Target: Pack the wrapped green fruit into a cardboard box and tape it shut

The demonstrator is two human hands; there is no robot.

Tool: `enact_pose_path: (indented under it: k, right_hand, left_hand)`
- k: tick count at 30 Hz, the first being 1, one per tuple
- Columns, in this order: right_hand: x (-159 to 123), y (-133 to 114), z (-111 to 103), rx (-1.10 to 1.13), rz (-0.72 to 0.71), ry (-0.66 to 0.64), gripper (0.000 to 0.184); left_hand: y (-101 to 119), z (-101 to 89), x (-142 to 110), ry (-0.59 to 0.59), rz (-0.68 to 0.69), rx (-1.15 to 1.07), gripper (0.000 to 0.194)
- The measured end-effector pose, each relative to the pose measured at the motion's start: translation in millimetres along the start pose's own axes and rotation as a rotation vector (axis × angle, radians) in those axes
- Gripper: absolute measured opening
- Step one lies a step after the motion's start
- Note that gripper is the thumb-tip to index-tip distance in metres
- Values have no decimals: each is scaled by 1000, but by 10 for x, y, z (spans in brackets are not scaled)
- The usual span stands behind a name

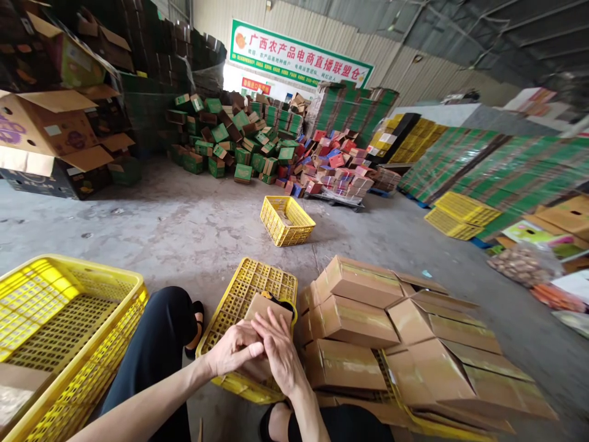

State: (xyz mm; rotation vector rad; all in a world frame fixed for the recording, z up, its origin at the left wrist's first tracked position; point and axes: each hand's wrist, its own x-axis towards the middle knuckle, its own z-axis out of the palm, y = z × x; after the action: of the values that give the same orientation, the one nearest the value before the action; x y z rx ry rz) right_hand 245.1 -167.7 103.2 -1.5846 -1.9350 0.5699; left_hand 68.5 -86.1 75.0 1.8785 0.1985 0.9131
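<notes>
A small brown cardboard box [281, 312] lies on an upturned yellow plastic crate [264, 274] between my knees. My right hand [280, 353] rests on top of the box with its fingers stretched out flat. My left hand [235, 348] meets it from the left, fingers curled and thumb pointing right. The left fingertips are partly hidden beside the right hand, so whatever they hold does not show. Just behind the box, a black-and-yellow tape dispenser [291, 307] sits on the crate, partly covered.
Closed cardboard boxes [361, 319] are stacked at my right. A large yellow crate [133, 285] with a box inside stands left. Ahead on the concrete floor is another yellow crate [294, 235]. Heaped green boxes [242, 173] and red boxes [337, 161] lie farther back.
</notes>
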Motion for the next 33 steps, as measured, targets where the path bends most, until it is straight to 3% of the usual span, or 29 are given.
enact_pose_path:
  k: [3, 9, 15, 20, 23, 27, 33]
  right_hand:
    - [161, -90, -64, -11, -18, -114, 63]
    - [341, -12, -144, -113, -46, -195, 60]
    - [440, 131, -161, -281, -62, -147, 52]
    - [482, 345, -147, -339, 98, -42, 57]
    - [364, 439, -83, -318, 145, 50, 56]
    - [1, 424, 82, -212, 131, 109, 57]
    - [-544, 263, 346, -117, 155, 206, 58]
  left_hand:
    - [-15, 6, 9, 9, -6, -3, 66]
    - [-89, 28, -13, 32, 13, 34, 66]
    - [-70, 34, -12, -18, 11, 27, 62]
    - [-68, 56, -12, -23, -28, 30, 62]
    - [-70, 73, -5, 13, -45, 43, 66]
    - [-49, 68, -16, 29, -62, 108, 69]
    - [63, 96, 2, 26, -63, 425, 61]
